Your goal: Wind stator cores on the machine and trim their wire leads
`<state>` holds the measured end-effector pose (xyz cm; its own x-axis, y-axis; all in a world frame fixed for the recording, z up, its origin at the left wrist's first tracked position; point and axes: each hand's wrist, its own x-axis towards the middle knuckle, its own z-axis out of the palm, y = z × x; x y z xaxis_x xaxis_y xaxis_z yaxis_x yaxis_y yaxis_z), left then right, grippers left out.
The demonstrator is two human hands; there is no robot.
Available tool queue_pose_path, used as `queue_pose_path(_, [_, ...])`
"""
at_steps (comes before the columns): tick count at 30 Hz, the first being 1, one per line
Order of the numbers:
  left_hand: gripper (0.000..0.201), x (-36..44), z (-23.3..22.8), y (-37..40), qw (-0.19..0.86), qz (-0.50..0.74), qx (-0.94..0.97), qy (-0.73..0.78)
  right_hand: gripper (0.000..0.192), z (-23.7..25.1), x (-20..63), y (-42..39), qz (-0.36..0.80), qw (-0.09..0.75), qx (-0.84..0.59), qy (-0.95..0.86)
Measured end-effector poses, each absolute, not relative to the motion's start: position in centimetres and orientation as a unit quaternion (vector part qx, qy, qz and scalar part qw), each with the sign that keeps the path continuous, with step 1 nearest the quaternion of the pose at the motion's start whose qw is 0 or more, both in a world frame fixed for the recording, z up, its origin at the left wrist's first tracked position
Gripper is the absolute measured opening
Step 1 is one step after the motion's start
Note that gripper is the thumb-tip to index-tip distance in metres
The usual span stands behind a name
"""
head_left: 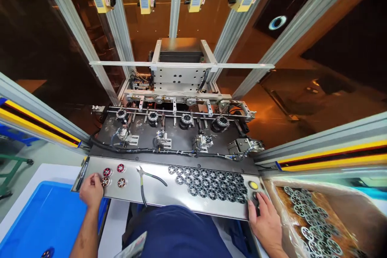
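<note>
My left hand (92, 191) is at the left end of the steel ledge (181, 201), fingers curled together; whatever they hold is hidden. Right beside its fingertips lies one round part with reddish windings (105, 182), in a small group of several similar ones. My right hand (266, 219) rests at the ledge's right end, thumb and fingers apart around a dark knob-like thing (256, 204), partly covered, below a yellow button (253, 185). Between the hands lie side cutters (142, 181) with dark handles and rows of round metal-and-black cores (211, 184).
Behind the ledge stands a machine with several round fixtures (186, 119) and metal clamps. Yellow light-curtain bars (332, 158) flank both sides. A blue tray (45, 217) is at left; a plastic-lined box (282, 209) of ring-shaped cores is at right.
</note>
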<state>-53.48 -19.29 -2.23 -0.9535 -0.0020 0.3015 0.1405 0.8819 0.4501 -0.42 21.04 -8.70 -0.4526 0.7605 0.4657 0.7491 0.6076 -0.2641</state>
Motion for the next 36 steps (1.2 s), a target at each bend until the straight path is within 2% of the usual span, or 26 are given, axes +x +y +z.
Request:
queue_pose_path(15, [0.026,-52.8,-2.7,-19.5,0.14,-0.237,-0.035,-0.961,0.075,-8.4,0.3,21.0,-0.009,0.266,-0.431,-0.862])
queue_pose_path(36, [0.025,-53.2,-2.8,-19.5,0.173,-0.253,-0.051,-0.95,0.07,-8.3,-0.3,20.9,0.0,0.264,-0.45,-0.853])
